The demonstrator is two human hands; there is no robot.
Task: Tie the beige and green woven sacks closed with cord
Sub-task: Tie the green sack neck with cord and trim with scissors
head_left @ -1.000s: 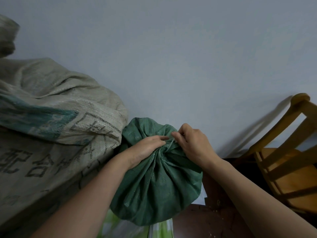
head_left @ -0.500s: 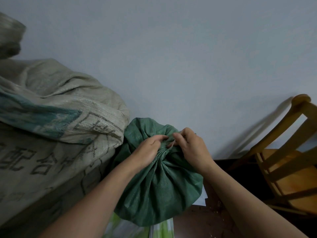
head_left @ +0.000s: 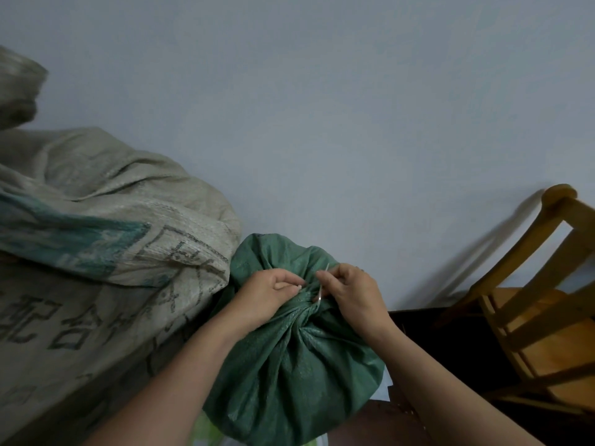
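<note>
Two hands: are meeting at the neck of the green sack (head_left: 289, 365).
Left hand (head_left: 267, 297): is pinching the gathered folds, likely so the mouth is not opening.
Right hand (head_left: 354, 294): is gripping the cord (head_left: 323, 284) beside the left hand, probably for tightening.
Beige sack (head_left: 96, 252): is lying beyond the left hand.

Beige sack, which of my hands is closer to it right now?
Left. The left hand grips the gathered neck of the green sack on the side next to the beige sack; the right hand pinches the cord on the far side, toward the wooden chair.
</note>
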